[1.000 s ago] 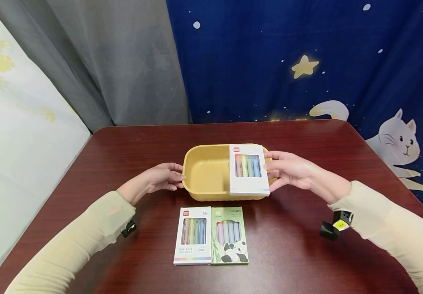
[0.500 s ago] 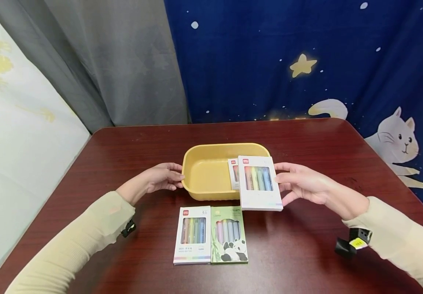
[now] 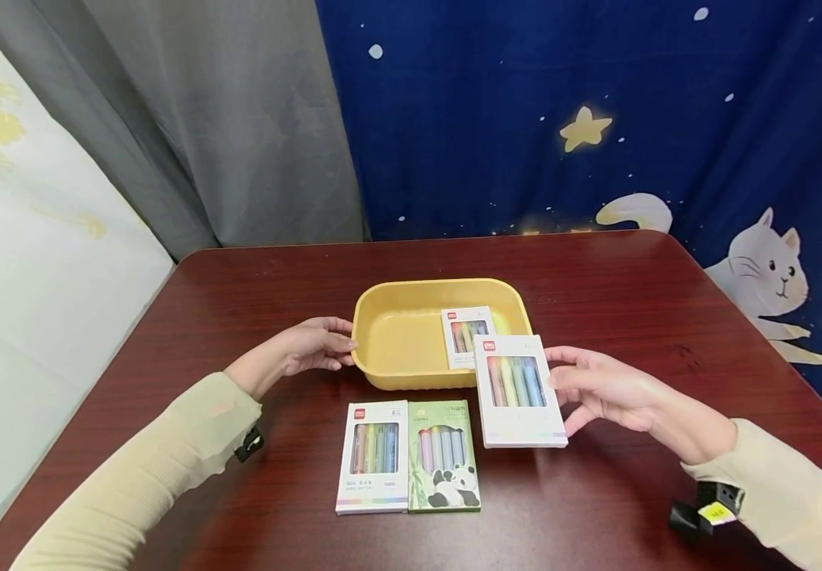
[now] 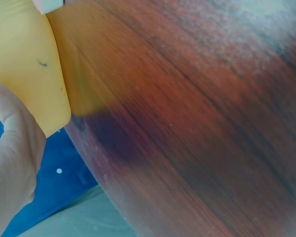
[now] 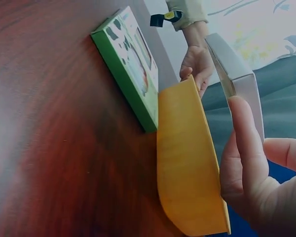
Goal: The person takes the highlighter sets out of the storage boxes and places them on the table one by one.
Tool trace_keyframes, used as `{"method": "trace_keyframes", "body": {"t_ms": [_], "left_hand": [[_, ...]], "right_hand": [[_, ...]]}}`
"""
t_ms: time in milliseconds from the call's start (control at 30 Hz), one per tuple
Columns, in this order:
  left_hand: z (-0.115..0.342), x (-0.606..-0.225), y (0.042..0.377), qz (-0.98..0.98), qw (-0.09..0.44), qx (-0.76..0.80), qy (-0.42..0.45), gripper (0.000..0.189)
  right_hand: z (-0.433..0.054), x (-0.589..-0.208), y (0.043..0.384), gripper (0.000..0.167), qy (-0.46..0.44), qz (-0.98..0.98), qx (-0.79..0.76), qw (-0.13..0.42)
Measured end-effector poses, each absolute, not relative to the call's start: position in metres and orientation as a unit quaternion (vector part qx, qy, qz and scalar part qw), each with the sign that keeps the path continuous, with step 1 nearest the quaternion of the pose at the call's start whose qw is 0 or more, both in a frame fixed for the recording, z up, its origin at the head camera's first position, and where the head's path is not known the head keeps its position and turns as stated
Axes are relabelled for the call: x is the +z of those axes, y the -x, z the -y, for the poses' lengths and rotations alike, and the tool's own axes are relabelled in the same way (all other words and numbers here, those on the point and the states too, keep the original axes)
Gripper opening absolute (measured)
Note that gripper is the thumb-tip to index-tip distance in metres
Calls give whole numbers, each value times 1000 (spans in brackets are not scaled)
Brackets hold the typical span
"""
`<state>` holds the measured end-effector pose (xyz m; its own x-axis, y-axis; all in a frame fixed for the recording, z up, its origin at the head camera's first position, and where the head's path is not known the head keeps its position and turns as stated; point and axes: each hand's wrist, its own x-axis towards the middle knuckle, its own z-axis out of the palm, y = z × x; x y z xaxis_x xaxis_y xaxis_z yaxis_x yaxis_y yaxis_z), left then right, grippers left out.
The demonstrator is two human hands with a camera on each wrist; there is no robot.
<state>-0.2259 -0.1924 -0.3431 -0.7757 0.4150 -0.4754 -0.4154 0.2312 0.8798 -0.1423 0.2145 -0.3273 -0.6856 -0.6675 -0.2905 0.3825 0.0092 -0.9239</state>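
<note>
My right hand (image 3: 607,391) grips a white highlighter box (image 3: 521,428) by its right edge, raised just in front of the yellow plastic basket (image 3: 400,337). Through the box's window show pens in red, yellow, green and blue. Thumb and fingers pinch its edge in the right wrist view. At the basket's left end, my left hand (image 3: 314,345) holds the rim. Inside the basket, on the right, lies a similar white box (image 3: 466,325), its lower right corner hidden by the held one.
In front of the basket another white highlighter box (image 3: 373,492) lies flat against a green panda box (image 3: 421,492) of pens. All stand on a dark red wooden table (image 3: 254,274). Grey and blue curtains (image 3: 454,119) hang behind it.
My right hand has drawn the white highlighter box from over the basket toward the front and right, uncovering the box inside. The left hand has stayed at the rim.
</note>
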Motion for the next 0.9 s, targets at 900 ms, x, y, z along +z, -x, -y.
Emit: {"method": "trace_keyframes", "body": {"t_ms": [900], "left_hand": [[193, -344, 227, -708, 336, 621, -4, 45]], "right_hand": [[-225, -364, 120, 27, 147, -520, -721, 435]]}}
